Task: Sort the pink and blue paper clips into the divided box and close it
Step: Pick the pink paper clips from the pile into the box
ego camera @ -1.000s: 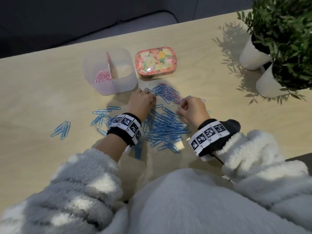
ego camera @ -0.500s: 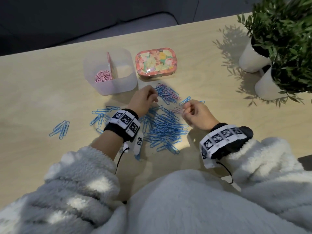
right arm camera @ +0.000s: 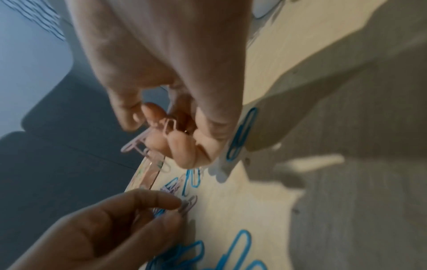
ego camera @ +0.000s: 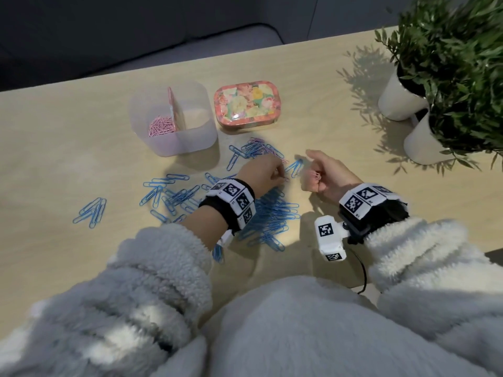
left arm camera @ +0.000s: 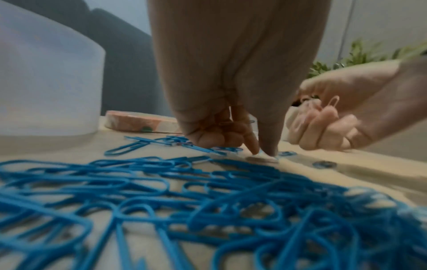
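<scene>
The translucent divided box (ego camera: pixel 190 137) stands open at the back; pink clips (ego camera: pixel 161 126) lie in its left compartment, the right one looks bare. Its floral lid (ego camera: pixel 247 104) lies to the right of it. Blue paper clips (ego camera: pixel 272 213) are heaped on the table between my wrists, with more spread left (ego camera: pixel 174 191). My left hand (ego camera: pixel 265 174) pinches a pink clip (right arm camera: pixel 187 204) at the table surface, thumb and forefinger (left arm camera: pixel 251 142) together. My right hand (ego camera: pixel 319 174) is lifted and curled round a few pink clips (ego camera: pixel 315 175) (right arm camera: pixel 169 126).
Two white pots with green plants (ego camera: pixel 400 99) (ego camera: pixel 427 142) stand at the right. A small separate bunch of blue clips (ego camera: pixel 92 212) lies far left. A mixed cluster of blue and pink clips (ego camera: pixel 255 149) sits just in front of the lid.
My right hand has lifted off the pile and turned palm-inward with pink clips in it. My left hand has shifted right and now pinches a pink clip at the pile's edge.
</scene>
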Available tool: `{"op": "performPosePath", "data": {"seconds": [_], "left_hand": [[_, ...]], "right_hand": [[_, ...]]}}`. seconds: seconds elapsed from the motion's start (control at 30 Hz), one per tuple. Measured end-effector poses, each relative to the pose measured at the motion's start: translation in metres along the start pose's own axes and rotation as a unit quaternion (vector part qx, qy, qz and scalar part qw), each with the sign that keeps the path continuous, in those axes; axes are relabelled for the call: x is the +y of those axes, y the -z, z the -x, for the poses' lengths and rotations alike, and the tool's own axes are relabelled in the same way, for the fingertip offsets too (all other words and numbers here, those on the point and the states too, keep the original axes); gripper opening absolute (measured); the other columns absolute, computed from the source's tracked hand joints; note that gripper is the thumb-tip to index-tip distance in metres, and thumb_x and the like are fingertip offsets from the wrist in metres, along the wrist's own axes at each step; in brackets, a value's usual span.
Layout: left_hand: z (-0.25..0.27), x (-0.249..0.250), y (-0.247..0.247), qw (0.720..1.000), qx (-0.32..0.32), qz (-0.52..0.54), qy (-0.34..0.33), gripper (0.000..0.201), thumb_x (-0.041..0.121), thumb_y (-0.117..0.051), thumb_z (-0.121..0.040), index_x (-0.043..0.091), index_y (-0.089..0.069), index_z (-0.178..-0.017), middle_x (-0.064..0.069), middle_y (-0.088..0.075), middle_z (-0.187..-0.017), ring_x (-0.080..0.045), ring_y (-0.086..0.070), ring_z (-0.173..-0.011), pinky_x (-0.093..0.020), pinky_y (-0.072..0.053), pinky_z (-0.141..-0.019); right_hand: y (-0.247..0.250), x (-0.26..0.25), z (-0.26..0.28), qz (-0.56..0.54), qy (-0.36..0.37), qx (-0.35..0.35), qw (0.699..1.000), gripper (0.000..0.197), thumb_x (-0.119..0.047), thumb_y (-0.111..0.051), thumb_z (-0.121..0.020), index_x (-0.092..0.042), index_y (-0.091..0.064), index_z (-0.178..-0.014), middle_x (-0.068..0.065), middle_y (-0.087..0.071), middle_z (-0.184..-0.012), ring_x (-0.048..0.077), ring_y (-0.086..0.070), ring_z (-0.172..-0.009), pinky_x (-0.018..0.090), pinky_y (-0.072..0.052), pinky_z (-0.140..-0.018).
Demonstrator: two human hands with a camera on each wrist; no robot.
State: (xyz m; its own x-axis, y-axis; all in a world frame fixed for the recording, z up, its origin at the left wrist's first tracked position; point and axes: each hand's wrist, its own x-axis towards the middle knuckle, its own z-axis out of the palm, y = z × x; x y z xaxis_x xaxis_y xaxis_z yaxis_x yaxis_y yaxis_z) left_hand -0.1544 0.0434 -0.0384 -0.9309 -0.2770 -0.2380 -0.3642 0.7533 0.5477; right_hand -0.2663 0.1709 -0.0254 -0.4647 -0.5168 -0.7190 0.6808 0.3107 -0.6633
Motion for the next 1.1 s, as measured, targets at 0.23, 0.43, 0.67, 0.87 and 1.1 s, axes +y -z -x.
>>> {"op": "performPosePath", "data": {"seconds": [0.23,0.43,0.67,0.87,1.1], "left_hand": [[0.002,-0.001,-0.001,0.996,-0.037,-0.083,-0.011,0.024,0.022,-0.055,-0.089,0.001,-0.06,-0.099,-0.018,-0.054,-0.11,-0.031,-0.052,-0.104,-0.039,-0.04,-0.09],[0.019,-0.028,0.015,0.97,0.069,0.211,0.099,0.024,0.019,-0.059,-0.087,0.021,-0.047,-0.066,0.007,-0.054,-0.067,-0.007,-0.05,-0.061,-0.021,-0.044,-0.063],[0.029,-0.049,0.039,0.844,0.098,0.49,0.196,0.014,-0.002,-0.058,-0.085,0.011,-0.054,-0.081,-0.008,-0.057,-0.072,-0.011,-0.059,-0.062,-0.018,-0.057,-0.057],[0.026,-0.051,0.048,0.778,0.088,0.553,0.285,0.025,0.011,-0.04,-0.092,0.013,-0.051,-0.07,-0.001,-0.041,-0.064,-0.011,-0.04,-0.053,-0.019,-0.037,-0.048],[0.023,-0.051,0.038,0.929,0.112,0.285,0.209,0.034,0.022,-0.041,-0.096,0.012,-0.056,-0.068,0.001,-0.04,-0.057,-0.008,-0.037,-0.051,-0.017,-0.033,-0.05]], "right_hand": [[0.0,-0.006,-0.006,-0.029,-0.031,-0.002,0.999,0.038,0.016,-0.029,-0.083,-0.003,-0.042,-0.053,0.009,-0.037,-0.066,0.014,-0.049,-0.055,0.019,-0.054,-0.046],[-0.018,-0.015,-0.015,0.146,0.047,0.011,0.988,0.021,-0.003,-0.05,-0.086,-0.008,-0.054,-0.066,0.004,-0.04,-0.058,0.008,-0.037,-0.03,0.016,-0.036,-0.034],[-0.068,-0.008,-0.021,0.584,0.276,0.048,0.762,0.022,-0.031,-0.067,-0.078,-0.025,-0.07,-0.1,-0.002,-0.067,-0.096,0.017,-0.06,-0.088,0.027,-0.044,-0.073],[-0.091,0.004,-0.022,0.695,0.284,0.056,0.658,0.02,-0.024,-0.054,-0.085,-0.019,-0.069,-0.098,0.009,-0.069,-0.104,0.033,-0.062,-0.098,0.035,-0.047,-0.078],[-0.076,0.025,0.005,0.632,0.286,0.001,0.721,0.023,-0.024,-0.055,-0.087,-0.022,-0.068,-0.106,0.004,-0.069,-0.112,0.025,-0.058,-0.108,0.031,-0.043,-0.085]]}}
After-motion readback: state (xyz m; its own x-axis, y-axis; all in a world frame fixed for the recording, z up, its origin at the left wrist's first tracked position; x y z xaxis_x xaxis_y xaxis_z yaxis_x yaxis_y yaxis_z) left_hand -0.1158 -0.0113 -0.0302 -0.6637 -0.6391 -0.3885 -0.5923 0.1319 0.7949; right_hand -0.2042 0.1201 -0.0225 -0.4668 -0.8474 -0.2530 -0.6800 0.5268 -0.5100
